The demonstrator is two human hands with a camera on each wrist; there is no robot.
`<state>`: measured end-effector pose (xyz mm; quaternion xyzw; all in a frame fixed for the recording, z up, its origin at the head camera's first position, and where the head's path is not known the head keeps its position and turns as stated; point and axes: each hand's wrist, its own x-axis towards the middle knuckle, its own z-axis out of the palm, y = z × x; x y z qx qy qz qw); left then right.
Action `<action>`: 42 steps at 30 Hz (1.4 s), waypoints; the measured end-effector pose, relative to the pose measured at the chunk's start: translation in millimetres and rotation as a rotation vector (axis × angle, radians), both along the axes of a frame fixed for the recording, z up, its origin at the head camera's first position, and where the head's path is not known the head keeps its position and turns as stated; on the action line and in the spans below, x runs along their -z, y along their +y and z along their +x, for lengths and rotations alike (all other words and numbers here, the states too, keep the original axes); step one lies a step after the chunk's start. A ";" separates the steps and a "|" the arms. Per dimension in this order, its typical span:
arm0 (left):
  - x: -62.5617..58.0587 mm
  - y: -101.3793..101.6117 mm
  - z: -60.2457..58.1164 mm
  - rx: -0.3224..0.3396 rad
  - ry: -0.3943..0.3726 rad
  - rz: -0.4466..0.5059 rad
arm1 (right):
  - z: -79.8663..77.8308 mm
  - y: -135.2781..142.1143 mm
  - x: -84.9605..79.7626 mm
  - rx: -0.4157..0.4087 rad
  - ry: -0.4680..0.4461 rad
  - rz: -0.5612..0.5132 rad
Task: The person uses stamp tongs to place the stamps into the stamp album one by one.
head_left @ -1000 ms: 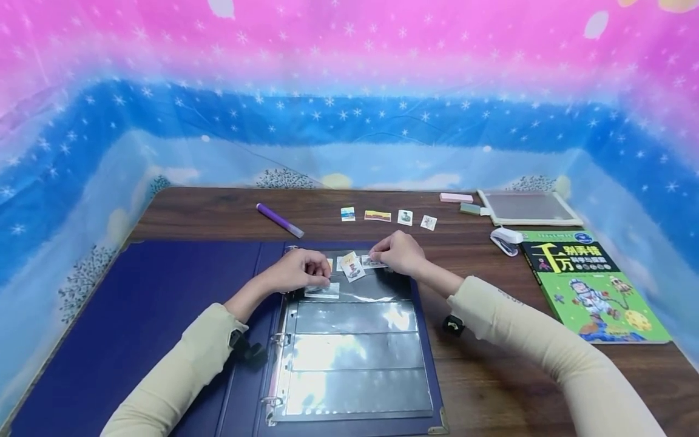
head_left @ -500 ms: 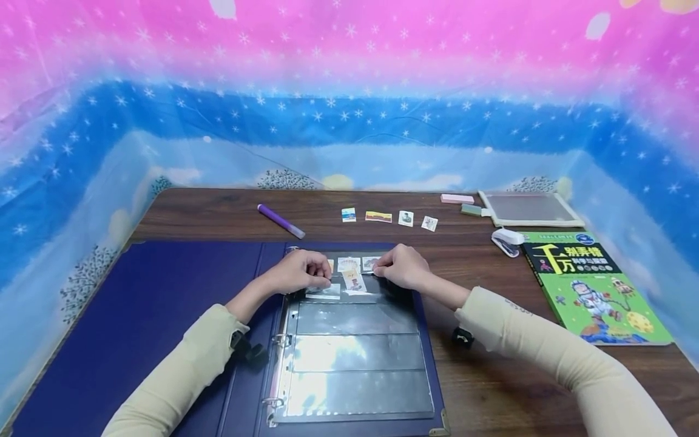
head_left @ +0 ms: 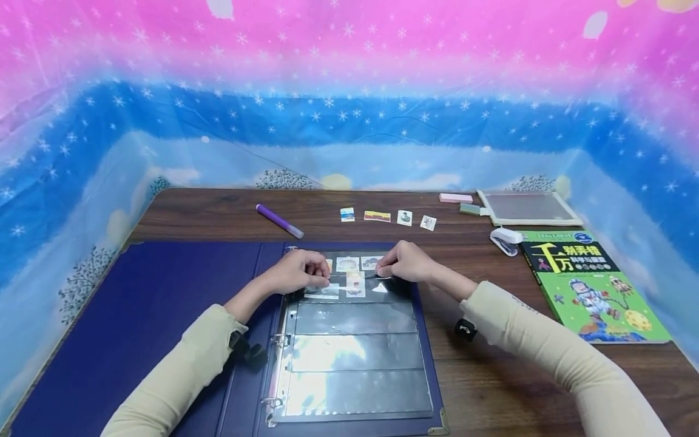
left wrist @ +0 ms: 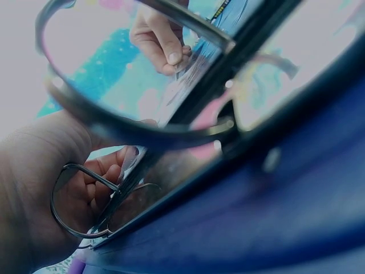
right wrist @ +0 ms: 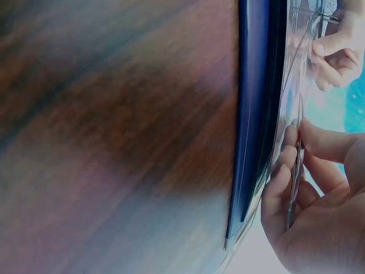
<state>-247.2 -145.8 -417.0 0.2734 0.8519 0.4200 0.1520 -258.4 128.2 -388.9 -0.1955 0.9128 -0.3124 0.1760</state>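
Note:
My right hand (head_left: pixel 406 262) holds slim metal tweezers (right wrist: pixel 295 191) between thumb and fingers, low over the clear pocket page (head_left: pixel 357 318). Their tip reaches toward a small upright stamp (head_left: pixel 355 285) at the second pocket row, its upper part overlapping the pocket's edge line. With thumb and fingertips my left hand (head_left: pixel 300 271) pinches the clear film at the left of that row, just above a pale strip (head_left: pixel 322 292). More stamps sit in the top row, among them a fan-patterned stamp (head_left: pixel 347 264) and a grey stamp (head_left: pixel 371 263).
The navy ring binder (head_left: pixel 164 315) lies spread flat, its metal rings (left wrist: pixel 85 200) near my left wrist. Beyond it are a purple marker (head_left: pixel 280 221) and several loose stamps (head_left: pixel 377 216). At right lie a stapler (head_left: pixel 506 239), a green book (head_left: pixel 601 291) and a white-framed pouch (head_left: pixel 530 208).
The upright stamp has come down from over the top row to the second row and straightened. My right hand moved down and slightly right with the tweezers; my left hand stayed.

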 end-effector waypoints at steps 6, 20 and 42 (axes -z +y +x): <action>-1.0 -0.1 1.1 -0.004 -0.006 -0.001 | -2.4 -0.2 2.2 -0.030 -0.010 -0.005; -6.7 1.0 3.4 -0.013 -0.013 -0.013 | -5.2 -6.1 2.3 -0.133 0.085 0.047; -2.3 2.4 1.1 -0.036 -0.028 -0.014 | -28.3 10.5 -3.3 0.043 0.209 -0.027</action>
